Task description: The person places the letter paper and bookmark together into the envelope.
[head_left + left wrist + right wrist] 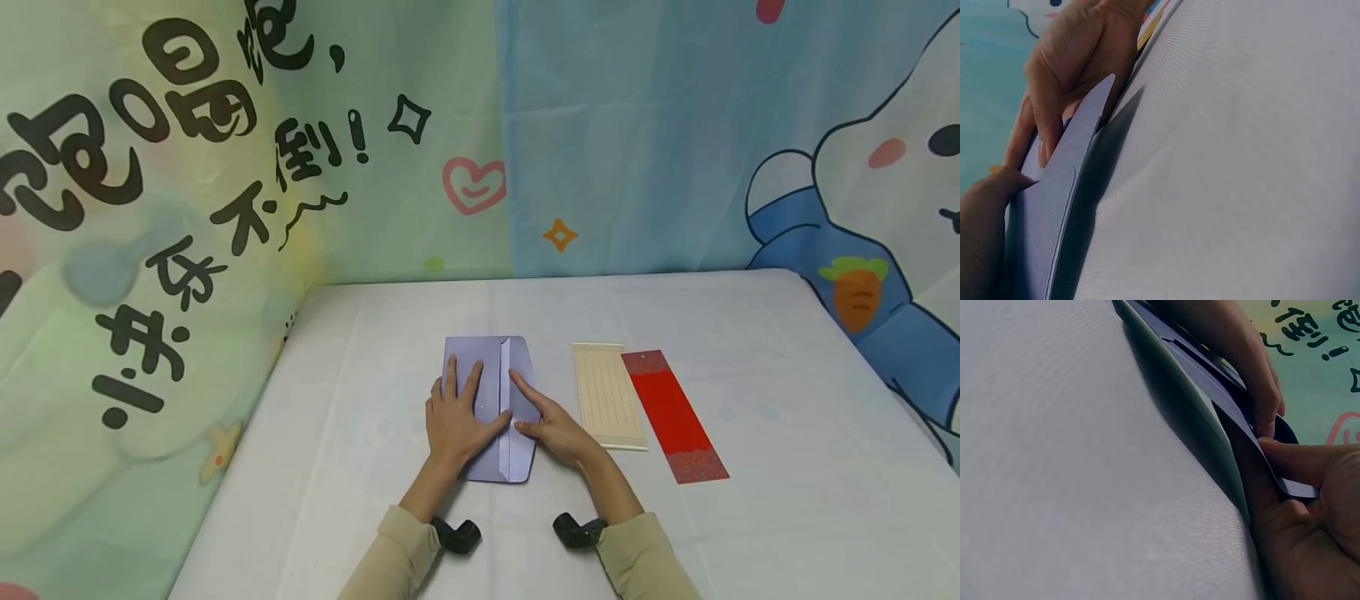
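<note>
A purple paper envelope [487, 454] lies on the white table, with a long strip along its right part. My left hand [459, 421] rests on it with spread, straight fingers, and its thumb reaches the strip. At the right edge, my right hand [558, 429] pinches the paper, thumb on one side and fingers on the other, as the right wrist view shows. There the purple paper [1229, 415] bows up off the cloth. In the left wrist view the envelope's edge [1054, 212] is raised, and a shadow falls beneath it.
Right of the envelope lies a cream lined card [606, 400]. A red strip [675, 417] with patterned ends overlaps its upper corner. Printed curtains [420, 225] stand behind and left of the white table [360, 400]. Black wrist devices [459, 537] sit at both cuffs.
</note>
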The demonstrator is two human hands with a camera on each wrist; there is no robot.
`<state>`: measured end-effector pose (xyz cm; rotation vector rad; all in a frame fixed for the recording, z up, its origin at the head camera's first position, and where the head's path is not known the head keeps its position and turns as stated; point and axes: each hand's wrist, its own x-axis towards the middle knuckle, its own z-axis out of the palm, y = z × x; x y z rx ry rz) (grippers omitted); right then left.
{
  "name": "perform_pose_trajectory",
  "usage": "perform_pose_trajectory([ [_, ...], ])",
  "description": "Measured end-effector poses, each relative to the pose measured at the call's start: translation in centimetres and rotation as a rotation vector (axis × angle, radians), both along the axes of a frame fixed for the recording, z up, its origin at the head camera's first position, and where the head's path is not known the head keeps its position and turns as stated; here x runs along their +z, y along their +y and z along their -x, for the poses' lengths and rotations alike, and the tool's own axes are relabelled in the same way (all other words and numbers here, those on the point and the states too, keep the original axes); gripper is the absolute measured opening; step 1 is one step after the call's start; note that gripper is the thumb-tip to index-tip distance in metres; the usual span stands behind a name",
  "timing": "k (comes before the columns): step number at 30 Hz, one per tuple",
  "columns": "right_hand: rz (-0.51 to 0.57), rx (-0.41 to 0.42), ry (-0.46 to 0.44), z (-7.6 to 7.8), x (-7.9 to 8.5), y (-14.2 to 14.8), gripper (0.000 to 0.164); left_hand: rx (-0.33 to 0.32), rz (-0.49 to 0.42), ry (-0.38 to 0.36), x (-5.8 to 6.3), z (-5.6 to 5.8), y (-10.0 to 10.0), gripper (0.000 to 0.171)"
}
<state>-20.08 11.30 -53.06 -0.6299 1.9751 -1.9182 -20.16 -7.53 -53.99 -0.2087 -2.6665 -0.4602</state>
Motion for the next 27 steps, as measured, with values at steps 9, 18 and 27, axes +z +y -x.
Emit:
perform_pose_trajectory([
  [9, -0.025, -0.010, -0.004, 0.2, -0.8, -0.1, 0.078, -0.013, -0.044, 0.115, -0.5, 0.1, -0.1, 0.078],
  [18, -0.370, -0.308, 0.269, -0.9, -0.8, -1.2, 0.077, -0.001, -0.058, 0.146, -0.9, 0.3, -0.2, 0.080],
  [27, -0.720, -0.433, 0.579, -1.4, -1.1, -1.6, 0.065, 0.011, -0.044, 0.135, -0.7, 0.2, -0.4, 0.081],
])
